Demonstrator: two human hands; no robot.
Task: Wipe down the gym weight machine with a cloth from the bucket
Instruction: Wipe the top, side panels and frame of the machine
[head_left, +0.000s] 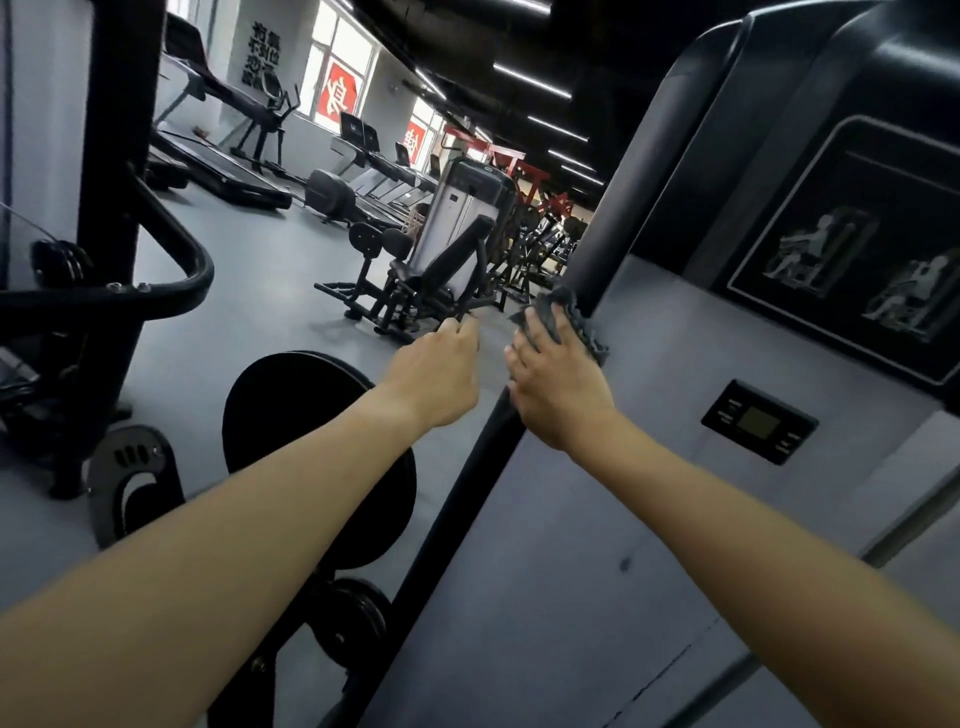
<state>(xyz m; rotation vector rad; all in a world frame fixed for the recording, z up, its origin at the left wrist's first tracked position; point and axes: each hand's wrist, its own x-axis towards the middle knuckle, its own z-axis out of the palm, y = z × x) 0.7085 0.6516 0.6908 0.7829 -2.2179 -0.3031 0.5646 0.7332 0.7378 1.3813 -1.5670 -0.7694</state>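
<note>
At the side of the weight machine (597, 545), head view, looking down both forearms; 1 view only.

Right hand (558, 384): laid flat, fingers extended and a little spread, pressing the grey cloth (569, 312) against the machine where the grey side panel meets the black rounded edge post (623, 208); cloth bunched, showing above and to the right of the fingertips; no finger visibly curls round it.

Left hand (441, 374): in the air just left of the right hand, apart from the machine; back of hand to camera, fingers loosely curled; nothing shows in it.

Bucket: not in view. On the panel, right of the working hand: a small display (758, 421); above it an exercise placard (857, 260) with 2 seated figures. Lower left, a round black pad (291, 415); other machines and treadmills across the floor behind.

Step in hand, as I judge it: the wiping itself, on the edge of the housing; the cloth is already out of the bucket. How much of the machine is already wiped cannot be told from here.

Next move, my judgement: slide the flat hand along the post with steady pressure, so the cloth does not slip out from under the palm; then the broad grey panel, going lightly round the display; the left hand is free to steady or to take the cloth.
</note>
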